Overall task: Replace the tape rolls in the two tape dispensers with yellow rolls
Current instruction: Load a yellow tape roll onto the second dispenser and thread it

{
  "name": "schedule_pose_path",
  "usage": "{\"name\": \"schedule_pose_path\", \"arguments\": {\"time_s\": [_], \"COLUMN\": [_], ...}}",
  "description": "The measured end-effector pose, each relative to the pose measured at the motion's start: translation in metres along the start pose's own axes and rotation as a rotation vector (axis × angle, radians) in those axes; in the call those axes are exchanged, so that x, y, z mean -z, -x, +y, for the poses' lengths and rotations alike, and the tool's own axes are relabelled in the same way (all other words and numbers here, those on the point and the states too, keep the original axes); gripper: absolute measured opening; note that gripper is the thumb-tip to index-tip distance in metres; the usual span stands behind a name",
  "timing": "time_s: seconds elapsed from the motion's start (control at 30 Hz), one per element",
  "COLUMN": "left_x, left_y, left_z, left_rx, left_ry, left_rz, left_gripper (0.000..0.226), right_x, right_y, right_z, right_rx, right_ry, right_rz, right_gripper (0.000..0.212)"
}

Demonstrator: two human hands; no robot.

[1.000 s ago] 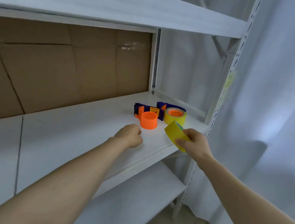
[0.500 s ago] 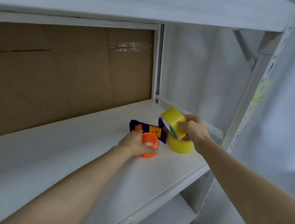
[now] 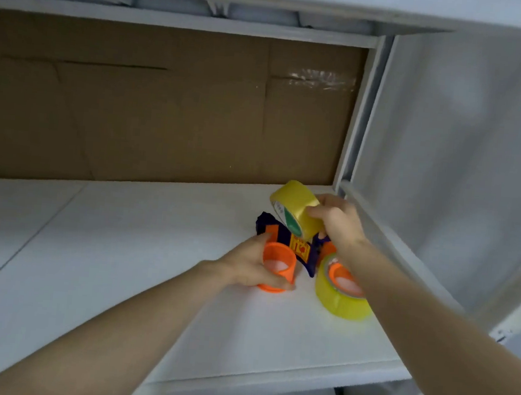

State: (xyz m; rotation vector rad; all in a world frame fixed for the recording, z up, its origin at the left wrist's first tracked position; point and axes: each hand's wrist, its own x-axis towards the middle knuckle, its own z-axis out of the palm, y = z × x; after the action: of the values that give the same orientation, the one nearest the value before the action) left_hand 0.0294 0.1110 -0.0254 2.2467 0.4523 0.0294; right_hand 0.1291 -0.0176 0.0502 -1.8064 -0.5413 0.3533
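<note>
Two blue-and-orange tape dispensers lie on the white shelf [image 3: 121, 264]. The left dispenser [image 3: 278, 263] has a bare orange hub, and my left hand [image 3: 248, 267] grips that hub from the left. The right dispenser [image 3: 337, 275] carries a yellow roll [image 3: 340, 294] around its orange hub, partly hidden by my right forearm. My right hand [image 3: 334, 221] holds a second yellow tape roll [image 3: 296, 206] tilted in the air, just above and behind the blue body of the left dispenser.
A brown cardboard sheet [image 3: 166, 110] forms the back wall of the shelf. A white upright post [image 3: 359, 117] and a side rail [image 3: 391, 240] bound the shelf on the right, with white fabric [image 3: 461, 152] beyond. Another shelf board hangs overhead.
My left hand has closed around the orange hub of the left dispenser. My right hand stays above the dispensers with the yellow roll. The camera moved closer and looks further down.
</note>
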Motion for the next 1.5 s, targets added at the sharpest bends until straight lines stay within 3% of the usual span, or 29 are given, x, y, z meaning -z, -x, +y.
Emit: {"name": "schedule_pose_path", "arguments": {"time_s": [0.1, 0.23, 0.33, 0.47, 0.6, 0.73, 0.93, 1.1, 1.17, 1.27, 1.33, 1.4, 1.5], "left_x": [-0.012, -0.019, -0.023, -0.021, -0.015, -0.017, -0.012, -0.009, -0.007, -0.003, 0.002, 0.01, 0.02], "left_y": [0.011, 0.03, 0.049, 0.062, 0.055, 0.05, 0.039, 0.036, 0.036, 0.035, 0.035, 0.034, 0.036], "left_z": [0.004, 0.012, 0.008, 0.003, 0.003, 0.011, 0.009, 0.002, 0.001, 0.005, 0.005, 0.003, 0.012], "left_rx": [0.017, 0.144, 0.225, 0.39, 0.451, 0.465, 0.452, 0.482, 0.502, 0.51, 0.514, 0.533, 0.469], "left_ry": [0.065, 0.07, 0.138, 0.123, 0.351, 0.563, 0.464, 0.515, 0.552, 0.68, 0.775, 0.849, 0.986], "left_rz": [0.137, 0.238, 0.279, 0.312, 0.435, 0.567, 0.544, 0.572, 0.568, 0.541, 0.567, 0.583, 0.455], "left_gripper": [0.086, 0.115, 0.106, 0.102, 0.049, 0.022, 0.048, 0.046, 0.047, 0.04, 0.041, 0.048, 0.054], "right_x": [0.004, 0.003, -0.007, -0.016, -0.013, -0.015, -0.022, -0.023, -0.024, -0.033, -0.039, -0.041, -0.041], "right_y": [-0.005, -0.006, -0.001, 0.006, 0.014, 0.026, 0.032, 0.036, 0.036, 0.036, 0.035, 0.03, 0.027], "right_z": [0.001, 0.007, 0.02, 0.034, 0.035, 0.039, 0.068, 0.059, 0.05, 0.047, 0.048, 0.047, 0.046], "right_rx": [0.1, 0.213, 0.311, 0.433, 0.503, 0.566, 0.557, 0.462, 0.453, 0.485, 0.469, 0.352, 0.139], "right_ry": [0.074, 0.149, 0.326, 0.592, 0.629, 0.643, 0.669, 0.714, 0.89, 1.109, 0.979, 0.612, 0.025], "right_rz": [-0.169, -0.395, -0.509, -0.482, -0.476, -0.513, -0.471, -0.377, -0.396, -0.458, -0.435, -0.388, -0.385], "right_gripper": [0.025, 0.023, 0.029, 0.04, 0.042, 0.044, 0.044, 0.057, 0.062, 0.045, 0.039, 0.041, 0.034]}}
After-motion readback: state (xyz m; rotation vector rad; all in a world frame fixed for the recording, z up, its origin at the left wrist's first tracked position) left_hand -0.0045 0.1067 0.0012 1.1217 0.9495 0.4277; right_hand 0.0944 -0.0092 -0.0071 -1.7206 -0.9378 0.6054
